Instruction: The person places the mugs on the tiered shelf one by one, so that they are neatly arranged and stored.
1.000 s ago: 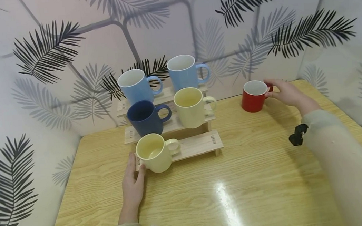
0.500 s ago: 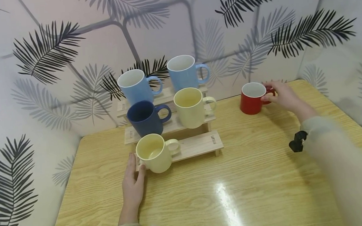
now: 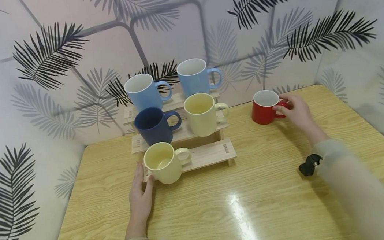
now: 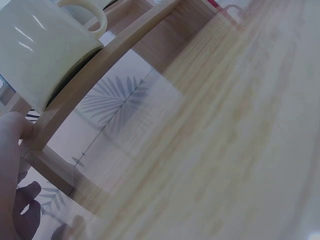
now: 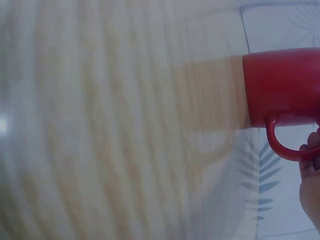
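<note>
My right hand pinches the handle of a red mug with a white inside. The mug is upright at the right, at or just above the table; I cannot tell which. In the right wrist view the fingers are at the handle of the red mug. My left hand grips the left end of the lowest shelf of a wooden rack, thumb at the front corner. Beside it on that shelf stands a pale yellow mug, handle to the right.
On the middle shelf are a dark blue mug and another pale yellow mug. Two light blue mugs, a left one and a right one, stand on the top shelf. A patterned wall rises behind the table.
My right hand has brought the red mug a little left and nearer to me, its fingers still on the handle. The left hand and the rack have stayed put.
</note>
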The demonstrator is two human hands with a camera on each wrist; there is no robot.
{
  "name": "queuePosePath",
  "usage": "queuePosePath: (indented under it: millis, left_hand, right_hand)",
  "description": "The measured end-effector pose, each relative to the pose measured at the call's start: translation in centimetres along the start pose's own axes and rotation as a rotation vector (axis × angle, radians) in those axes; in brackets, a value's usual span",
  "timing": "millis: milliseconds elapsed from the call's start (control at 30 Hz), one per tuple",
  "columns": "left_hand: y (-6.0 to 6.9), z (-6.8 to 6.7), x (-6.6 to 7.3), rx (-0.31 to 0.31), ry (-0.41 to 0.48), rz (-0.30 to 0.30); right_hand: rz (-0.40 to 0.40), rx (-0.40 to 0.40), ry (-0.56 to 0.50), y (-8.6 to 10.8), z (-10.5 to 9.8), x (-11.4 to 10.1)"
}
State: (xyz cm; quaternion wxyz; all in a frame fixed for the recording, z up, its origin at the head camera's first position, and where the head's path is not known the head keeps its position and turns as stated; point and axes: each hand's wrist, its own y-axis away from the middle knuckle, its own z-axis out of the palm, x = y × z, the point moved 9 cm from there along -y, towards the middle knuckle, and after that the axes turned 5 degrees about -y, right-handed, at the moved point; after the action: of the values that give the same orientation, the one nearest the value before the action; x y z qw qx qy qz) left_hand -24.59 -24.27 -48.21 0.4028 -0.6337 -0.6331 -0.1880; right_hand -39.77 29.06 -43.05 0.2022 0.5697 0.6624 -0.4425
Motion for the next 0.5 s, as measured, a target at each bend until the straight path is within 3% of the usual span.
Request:
queuePosePath:
  millis: [267, 500]
  left_hand:
    - [0.0, 0.1, -0.2, -0.003, -0.012, 0.002]
    - [-0.1, 0.1, -0.3, -0.009, -0.015, 0.003]
  right_hand:
    - [0.037, 0.158, -0.005, 1.5, 0.0, 0.3]
    - [0.073, 0.214, 0.001, 2.5, -0.1, 0.1]
